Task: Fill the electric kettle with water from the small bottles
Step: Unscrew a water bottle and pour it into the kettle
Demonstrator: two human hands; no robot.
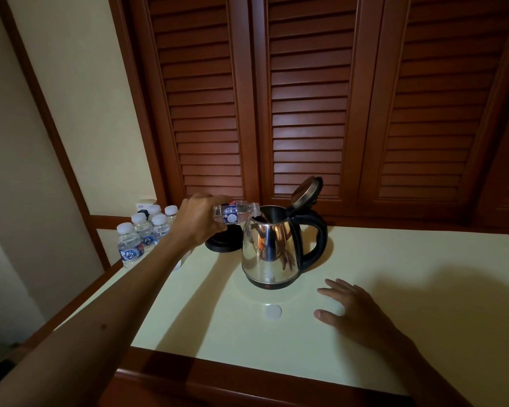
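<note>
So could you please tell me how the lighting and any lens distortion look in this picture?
Head view: dim and warm; the kettle mirrors the room; arm shadows fall across the table; the wide lens slants the shutter doors outward; the bottle label is blurred.

A pale cream table (394, 289) with a brown wooden edge carries a shiny steel kettle (269, 254), a black round kettle base (222, 245), a white bottle cap (273, 311), capped clear water bottles (143, 233) and a flat right hand (356, 311).
</note>
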